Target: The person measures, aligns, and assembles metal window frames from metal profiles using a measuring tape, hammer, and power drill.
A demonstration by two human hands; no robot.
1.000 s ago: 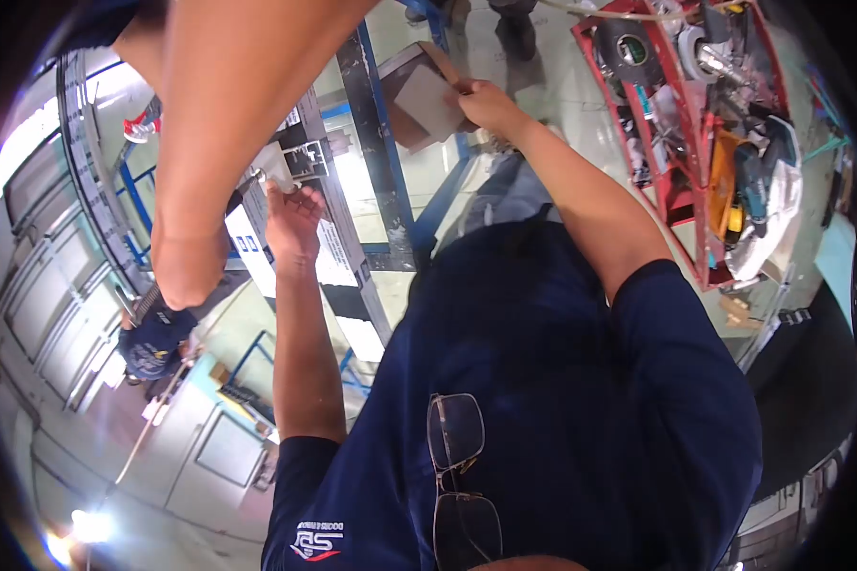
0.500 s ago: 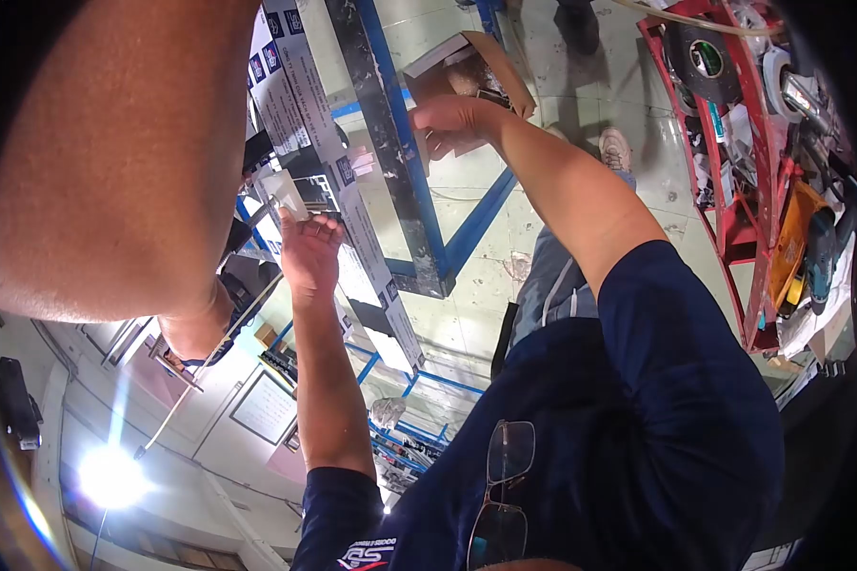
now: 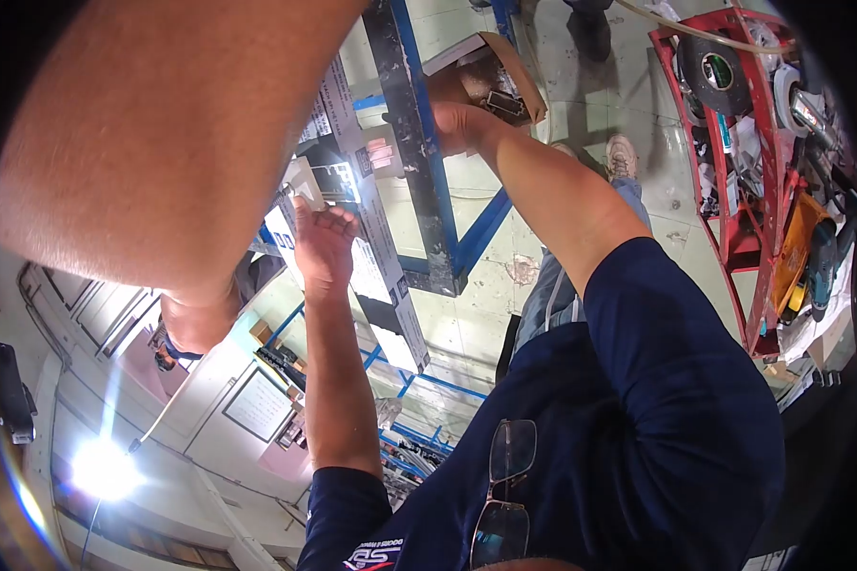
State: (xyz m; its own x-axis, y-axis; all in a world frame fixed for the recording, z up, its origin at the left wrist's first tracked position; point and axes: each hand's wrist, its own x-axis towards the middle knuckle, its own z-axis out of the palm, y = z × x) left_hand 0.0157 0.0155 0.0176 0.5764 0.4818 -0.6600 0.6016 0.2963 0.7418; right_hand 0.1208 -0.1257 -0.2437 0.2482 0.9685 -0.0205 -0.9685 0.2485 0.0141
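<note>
A pale tiled workshop floor (image 3: pixel 543 171) fills the upside-down view, with a red tool trolley (image 3: pixel 762 190) at 2 o'clock. The right hand (image 3: pixel 462 124), at 12 o'clock, has its fingers clamped on a brown cardboard box (image 3: pixel 490 71) beside the blue steel frame (image 3: pixel 428 152). The left hand (image 3: pixel 324 243), near 10 o'clock, has fingers curled together on a small aluminium piece (image 3: pixel 300 181) against the labelled profile (image 3: pixel 376 257). A bare forearm (image 3: pixel 162 143) crosses 10 o'clock.
</note>
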